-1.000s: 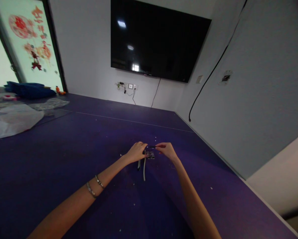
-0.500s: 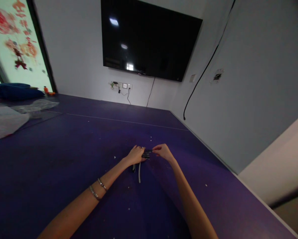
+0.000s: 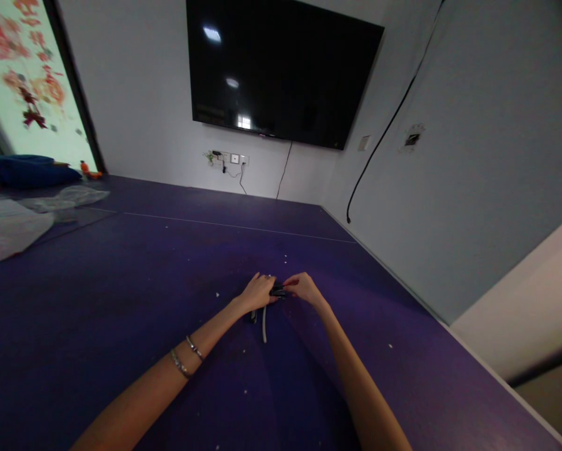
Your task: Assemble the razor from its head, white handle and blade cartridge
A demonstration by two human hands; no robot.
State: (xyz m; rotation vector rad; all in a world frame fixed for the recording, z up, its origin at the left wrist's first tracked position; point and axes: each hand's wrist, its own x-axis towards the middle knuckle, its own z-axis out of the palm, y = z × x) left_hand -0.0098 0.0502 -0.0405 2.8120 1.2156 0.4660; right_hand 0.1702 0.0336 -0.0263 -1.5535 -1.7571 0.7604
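Grip of the left hand (image 3: 257, 293) looks clenched on the left end of a small dark object (image 3: 278, 291), fingers above, thumb below; the right hand (image 3: 301, 288) seems to pinch its right end between thumb and forefinger. The object thus lies between the two hands, its long axis running roughly side to side, and neither hand is clearly nearer, as both touch it. A pale strip (image 3: 264, 324) sticks out from below the left hand toward the person, with a dark piece (image 3: 253, 317) just beside it; their upper ends are covered. Fingers hide the object's ends. Whether it is one part or several, or touches the purple surface (image 3: 206, 250), I cannot tell.
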